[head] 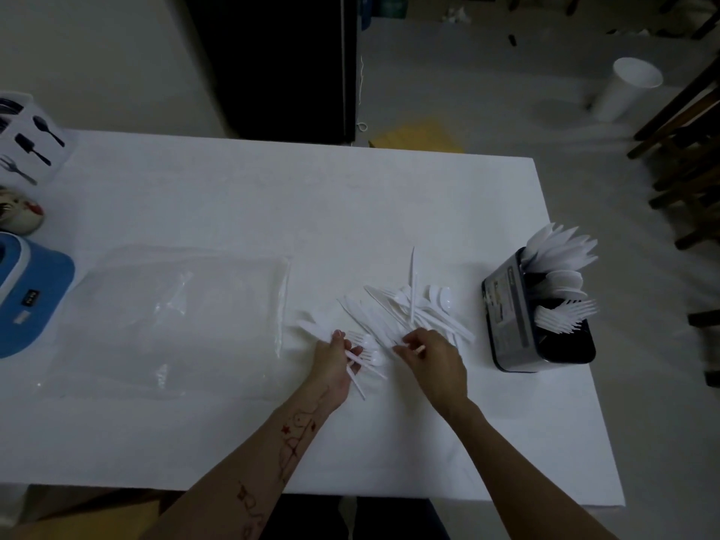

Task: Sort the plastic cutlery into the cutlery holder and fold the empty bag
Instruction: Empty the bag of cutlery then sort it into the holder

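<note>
Plastic cutlery (405,313) lies in a loose white pile at the centre of the frame, just above both hands; the left hand (338,366) has its fingers curled round a small bundle of pieces, fork tines and a spoon bowl showing past the fingertips and the handles running down across the palm toward the lower right; the right hand (432,358) is bent at the knuckles with thumb and forefinger drawn together at the near edge of the pile, seemingly pinching one handle, though what exactly it grips is too small to tell; one piece stands up out of the pile, its long axis nearly vertical in the frame; the rest fan from upper left to lower right, so their handles point roughly toward the right hand, which is the nearer of the two to the bulk of the pile; the cutlery holder (539,325) stands well apart at the right of the frame, already stocked with knives at the top, spoons in the middle and forks nearest; the right hand is clearly nearer to it; the empty bag (175,317) lies flat and unfolded at the left of centre, just beside the left hand, on the white table (272,181); a blue appliance (31,294) sits at the left edge.
</note>
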Demonstrator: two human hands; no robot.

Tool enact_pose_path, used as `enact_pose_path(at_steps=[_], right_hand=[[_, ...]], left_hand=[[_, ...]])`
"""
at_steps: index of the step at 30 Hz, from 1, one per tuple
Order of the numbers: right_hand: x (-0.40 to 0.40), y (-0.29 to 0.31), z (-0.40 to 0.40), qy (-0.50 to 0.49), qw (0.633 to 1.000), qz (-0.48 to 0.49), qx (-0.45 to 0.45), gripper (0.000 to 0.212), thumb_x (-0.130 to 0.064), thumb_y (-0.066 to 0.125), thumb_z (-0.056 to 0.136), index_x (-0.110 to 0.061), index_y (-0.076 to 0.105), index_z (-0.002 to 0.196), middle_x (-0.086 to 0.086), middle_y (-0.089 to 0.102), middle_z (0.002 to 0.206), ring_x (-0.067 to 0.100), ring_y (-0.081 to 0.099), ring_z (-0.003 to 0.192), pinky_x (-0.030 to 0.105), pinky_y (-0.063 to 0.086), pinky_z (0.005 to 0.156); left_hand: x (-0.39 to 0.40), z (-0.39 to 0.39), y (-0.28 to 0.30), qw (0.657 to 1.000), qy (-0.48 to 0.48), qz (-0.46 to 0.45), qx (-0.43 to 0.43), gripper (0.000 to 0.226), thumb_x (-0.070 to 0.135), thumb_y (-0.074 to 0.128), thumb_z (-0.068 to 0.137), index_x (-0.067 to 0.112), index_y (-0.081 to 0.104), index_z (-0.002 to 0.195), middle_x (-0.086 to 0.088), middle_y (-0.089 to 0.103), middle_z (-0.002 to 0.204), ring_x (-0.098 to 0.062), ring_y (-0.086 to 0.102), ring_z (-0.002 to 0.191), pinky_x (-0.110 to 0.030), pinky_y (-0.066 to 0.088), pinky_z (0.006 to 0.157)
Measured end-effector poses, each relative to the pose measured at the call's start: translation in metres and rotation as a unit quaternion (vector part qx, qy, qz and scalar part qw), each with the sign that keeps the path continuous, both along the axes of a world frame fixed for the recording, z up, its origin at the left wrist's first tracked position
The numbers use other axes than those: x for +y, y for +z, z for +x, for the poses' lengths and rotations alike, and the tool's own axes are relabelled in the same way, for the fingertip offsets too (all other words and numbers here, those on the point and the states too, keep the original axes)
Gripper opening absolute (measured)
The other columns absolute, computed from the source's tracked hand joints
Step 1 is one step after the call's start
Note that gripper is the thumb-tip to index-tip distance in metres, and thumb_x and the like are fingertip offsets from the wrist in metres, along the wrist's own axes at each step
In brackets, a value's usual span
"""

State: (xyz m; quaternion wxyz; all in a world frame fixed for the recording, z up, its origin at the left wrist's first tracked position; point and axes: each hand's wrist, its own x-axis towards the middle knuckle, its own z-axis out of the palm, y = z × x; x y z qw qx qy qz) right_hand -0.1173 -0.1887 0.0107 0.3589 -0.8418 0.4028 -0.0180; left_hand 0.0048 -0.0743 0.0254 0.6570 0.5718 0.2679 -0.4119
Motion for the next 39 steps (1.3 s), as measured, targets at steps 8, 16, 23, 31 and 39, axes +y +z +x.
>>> enact_pose_path(at_steps=[8, 16, 23, 31, 39], right_hand=[[-0.006, -0.004, 0.003, -0.021, 0.995, -0.054, 0.085, 0.008, -0.029, 0.062, 0.091, -0.023, 0.063, 0.095, -0.004, 0.063, 0.098, 0.017, 0.06, 0.092, 0.033, 0.052, 0.072], [0.012, 0.009, -0.002, -0.043, 0.995, 0.033, -0.088, 0.008, -0.03, 0.066, 0.092, -0.025, 0.061, 0.095, -0.015, 0.065, 0.086, 0.001, 0.063, 0.079, 0.016, 0.051, 0.069], [0.011, 0.005, 0.001, -0.056, 0.985, 0.128, -0.103, 0.007, -0.026, 0.069, 0.09, -0.023, 0.067, 0.096, -0.011, 0.07, 0.085, 0.005, 0.068, 0.081, 0.021, 0.054, 0.074], [0.001, 0.007, 0.012, -0.115, 0.991, 0.064, -0.003, 0.02, -0.034, 0.077, 0.08, -0.023, 0.07, 0.095, -0.012, 0.068, 0.086, 0.011, 0.065, 0.081, 0.033, 0.055, 0.077], [0.002, 0.02, 0.019, -0.007, 0.996, 0.076, -0.044, 0.02, -0.03, 0.083, 0.075, -0.023, 0.069, 0.087, -0.013, 0.068, 0.081, 0.004, 0.065, 0.074, 0.025, 0.055, 0.071]], left_hand=[[0.01, -0.008, -0.006, 0.994, -0.077, 0.054, -0.053, 0.023, 0.032, 0.041, 0.101, 0.011, 0.045, 0.091, -0.001, 0.04, 0.074, -0.011, 0.033, 0.053, -0.02, 0.032, 0.041], [0.001, -0.012, -0.001, 0.998, -0.057, -0.013, -0.027, 0.028, 0.024, 0.053, 0.096, 0.008, 0.044, 0.117, -0.001, 0.06, 0.097, -0.015, 0.054, 0.081, -0.023, 0.042, 0.067], [-0.006, -0.009, -0.002, 0.999, -0.031, -0.009, -0.018, 0.024, 0.008, 0.059, 0.091, 0.009, 0.045, 0.111, -0.004, 0.059, 0.092, -0.014, 0.052, 0.075, -0.022, 0.04, 0.063], [0.0, -0.003, -0.01, 0.999, -0.034, -0.013, -0.028, 0.028, 0.008, 0.065, 0.086, 0.008, 0.047, 0.107, -0.01, 0.059, 0.099, -0.015, 0.057, 0.077, -0.022, 0.041, 0.064], [-0.003, -0.008, -0.011, 0.996, -0.074, -0.038, -0.038, 0.04, 0.019, 0.068, 0.087, 0.002, 0.051, 0.118, -0.008, 0.061, 0.102, -0.017, 0.058, 0.084, -0.022, 0.044, 0.067]])
